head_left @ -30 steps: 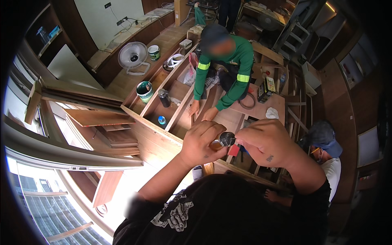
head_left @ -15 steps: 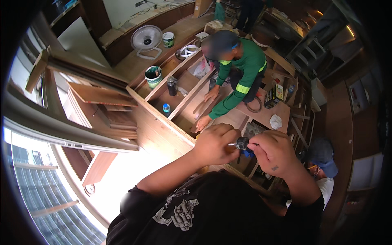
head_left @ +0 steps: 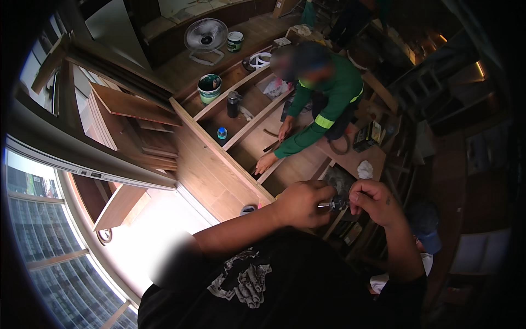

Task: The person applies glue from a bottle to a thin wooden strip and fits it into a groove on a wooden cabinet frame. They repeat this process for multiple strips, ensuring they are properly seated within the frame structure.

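- The left hand (head_left: 307, 204) is curled around the shiny end of a small dark tool (head_left: 339, 204), just below and right of the frame's centre, probably steadying it while the right hand (head_left: 375, 202) pinches the dark end.
- Upper left of centre, an open bucket (head_left: 210, 98) shows dark green inside; its bottom is hidden.
- Compartments of the wooden frame (head_left: 256, 122) hold an upright dark flask (head_left: 234, 105) and a blue-capped bottle (head_left: 221, 134), perhaps put there for safekeeping; their contents cannot be told.
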Demonstrator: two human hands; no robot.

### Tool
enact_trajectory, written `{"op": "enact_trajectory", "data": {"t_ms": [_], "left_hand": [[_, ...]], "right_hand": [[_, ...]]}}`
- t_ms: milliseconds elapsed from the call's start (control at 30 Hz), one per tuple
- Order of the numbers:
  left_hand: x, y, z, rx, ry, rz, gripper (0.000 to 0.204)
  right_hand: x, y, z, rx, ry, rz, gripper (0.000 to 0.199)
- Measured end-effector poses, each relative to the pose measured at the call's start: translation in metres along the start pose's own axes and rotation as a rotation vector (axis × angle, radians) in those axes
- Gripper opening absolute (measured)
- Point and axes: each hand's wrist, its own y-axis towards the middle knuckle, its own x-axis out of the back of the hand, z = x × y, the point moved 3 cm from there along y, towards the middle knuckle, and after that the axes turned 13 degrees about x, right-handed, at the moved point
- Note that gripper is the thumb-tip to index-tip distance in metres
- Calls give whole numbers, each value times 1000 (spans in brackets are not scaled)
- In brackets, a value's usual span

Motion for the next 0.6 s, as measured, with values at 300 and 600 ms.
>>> {"op": "enact_trajectory", "data": {"t_ms": [300,600], "left_hand": [[-1,4,-2,-92,7,45,41],[-13,4,4,85,-1,57,34]], "right_hand": [[-1,-8,-24,-340,491,-79,27],[-2,2,18,206,-624,-159,41]]}}
